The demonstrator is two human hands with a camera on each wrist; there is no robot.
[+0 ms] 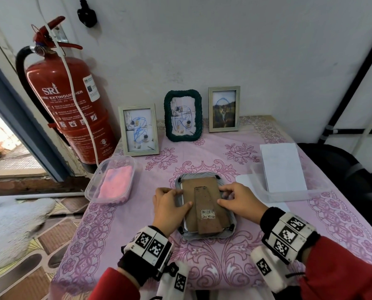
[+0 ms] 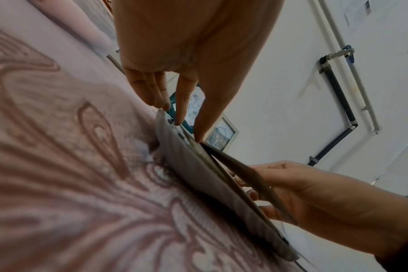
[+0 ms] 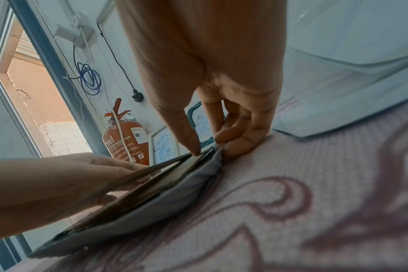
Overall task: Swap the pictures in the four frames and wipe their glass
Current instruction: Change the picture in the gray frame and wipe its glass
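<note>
A grey woven frame (image 1: 189, 236) lies face down on the pink tablecloth, its brown backing board (image 1: 200, 188) and stand facing up. My left hand (image 1: 181, 197) sets its thumb on the board and straight fingertips (image 2: 177, 121) on the frame's left edge (image 2: 198, 174). My right hand (image 1: 223, 194) presses its thumb on the board while its curled fingers (image 3: 240, 143) grip the frame's right edge (image 3: 191, 184). Three frames stand at the back: a pale one (image 1: 138, 129), a dark green rope one (image 1: 183, 115) and a small pale one (image 1: 224, 109), all with blue scribbles on the glass.
A clear tub with a pink cloth (image 1: 111, 180) sits at the left table edge. A clear tray holding white sheets (image 1: 282, 167) lies to the right. A red fire extinguisher (image 1: 68, 100) hangs left of the table; the wall is close behind.
</note>
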